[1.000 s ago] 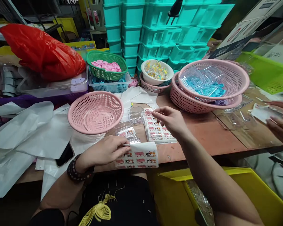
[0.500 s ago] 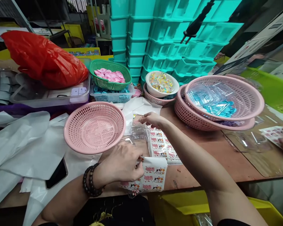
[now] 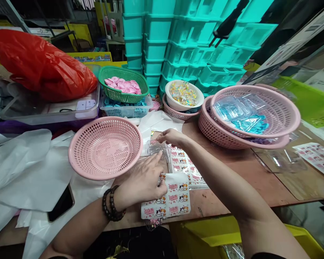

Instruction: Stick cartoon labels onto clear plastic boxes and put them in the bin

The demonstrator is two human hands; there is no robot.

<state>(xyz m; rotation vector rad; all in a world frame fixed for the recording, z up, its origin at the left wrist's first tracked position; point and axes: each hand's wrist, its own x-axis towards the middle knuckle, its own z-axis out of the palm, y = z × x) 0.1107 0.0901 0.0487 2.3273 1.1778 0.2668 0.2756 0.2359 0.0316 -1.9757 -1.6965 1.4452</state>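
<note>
Both hands (image 3: 142, 178) (image 3: 171, 137) forward, backs upward

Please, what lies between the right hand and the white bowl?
In the head view, white paper and a pink basket below the white bowl separate it from the right hand.

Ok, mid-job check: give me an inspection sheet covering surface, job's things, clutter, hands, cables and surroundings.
Surface: brown tabletop, small dark marks near its front edge.
Job's things: sticker sheet at the front edge; sticker stack behind it; clear case left of the stack.
Clutter: white paper and phone, left side.
Hands: left fingers pinch the sticker sheet; right fingers at the clear case, grip unclear.
Cables: black plug hanging before the teal boxes.
Surroundings: teal boxes stacked behind; yellow bin below the tabletop.
</note>
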